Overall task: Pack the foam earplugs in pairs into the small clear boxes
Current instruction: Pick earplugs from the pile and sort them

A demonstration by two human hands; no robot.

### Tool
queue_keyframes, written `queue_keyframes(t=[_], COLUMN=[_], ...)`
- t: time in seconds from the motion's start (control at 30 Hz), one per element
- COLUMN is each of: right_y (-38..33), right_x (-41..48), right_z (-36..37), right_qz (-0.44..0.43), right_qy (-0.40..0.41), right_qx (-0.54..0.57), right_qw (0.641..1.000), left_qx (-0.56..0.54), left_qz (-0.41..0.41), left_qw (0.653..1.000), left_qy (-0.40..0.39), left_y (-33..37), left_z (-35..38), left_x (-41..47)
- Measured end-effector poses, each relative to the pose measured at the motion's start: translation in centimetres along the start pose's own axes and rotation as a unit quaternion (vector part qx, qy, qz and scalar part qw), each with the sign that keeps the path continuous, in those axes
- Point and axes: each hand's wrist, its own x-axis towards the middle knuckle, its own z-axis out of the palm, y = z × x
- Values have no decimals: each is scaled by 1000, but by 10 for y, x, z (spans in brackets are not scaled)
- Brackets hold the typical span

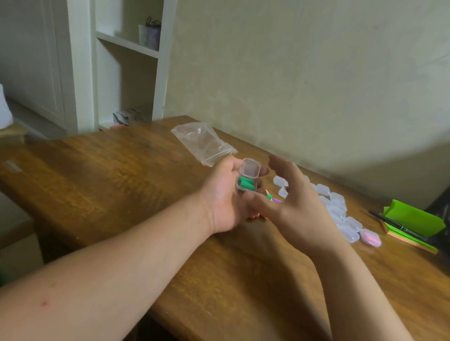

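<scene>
Over the near-middle of the table (138, 163), left hand (223, 194) cradles a small clear box (247, 181), lid up, 2 green earplugs (245, 183) inside. Right hand (294, 202) hovers just right of it, fingers spread, holding nothing. Box looks light, thin, slippery; pinch its side walls. Foam squashes easily. Empty boxes (336, 208) lie to the right, plastic bag (203, 141) beyond.

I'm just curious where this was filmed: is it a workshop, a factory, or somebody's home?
Most likely a room in a home, not a factory. A worn wooden table stands against a plain painted wall, with white built-in shelves holding a small gift bag, and what looks like bedding at the left edge.
</scene>
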Motion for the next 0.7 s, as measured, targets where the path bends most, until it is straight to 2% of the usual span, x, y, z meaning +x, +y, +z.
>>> queue_keyframes(t=[0.07,0.37,0.6,0.7], right_y=[1,-2,3,5], right_x=[0,1,3,5], right_z=[3,10,19,19], right_qz=[-12,-69,-130,-138], right_qy=[-7,108,141,147], right_qx=[6,18,-149,-177], right_qw=[1000,992,970,963], left_qx=[6,21,34,36], left_qz=[-6,-16,2,7], left_qw=[1000,999,999,999], left_qy=[-1,-40,-20,-20], left_y=[-1,-2,-5,-6], left_z=[1,3,5,5], left_x=[-1,-5,-3,-3])
